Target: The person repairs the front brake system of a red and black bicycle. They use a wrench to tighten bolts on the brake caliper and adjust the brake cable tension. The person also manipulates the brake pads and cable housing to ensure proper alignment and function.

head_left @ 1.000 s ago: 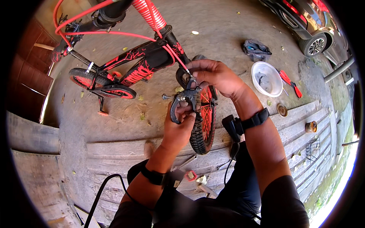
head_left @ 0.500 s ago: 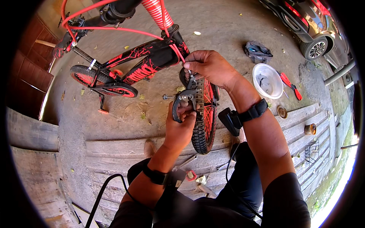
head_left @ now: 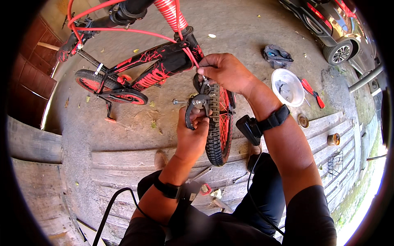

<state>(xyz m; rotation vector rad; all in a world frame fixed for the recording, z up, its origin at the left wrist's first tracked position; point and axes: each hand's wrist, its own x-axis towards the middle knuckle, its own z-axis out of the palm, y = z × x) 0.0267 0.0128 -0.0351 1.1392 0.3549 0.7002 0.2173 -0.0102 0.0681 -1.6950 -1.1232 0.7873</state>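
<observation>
A black-and-red bicycle (head_left: 156, 67) stands in front of me, its knobby front wheel (head_left: 214, 143) between my legs. Over that tire sits a dark caliper brake (head_left: 191, 111) with silver bolts. My left hand (head_left: 193, 133) is closed round the brake's curved lower arm, at the left side of the tire; some of its fingers are hidden behind the arm. Above the brake, my right hand (head_left: 225, 71) pinches the end of a red brake cable (head_left: 193, 58) between thumb and forefinger, near a small silver fitting. Its other fingers are curled and partly out of sight.
On the right lie a white plastic tub (head_left: 288, 87) with small parts, red-handled cutters (head_left: 313, 94) and a grey bag (head_left: 278, 56). Two small round tins (head_left: 334, 139) rest by the boards. A wrench (head_left: 200, 174) lies near my feet. A parked car (head_left: 338, 37) stands far right.
Both hands stay at the brake and cable almost unmoved. The view has shifted very slightly, and the brake sits a touch higher in it.
</observation>
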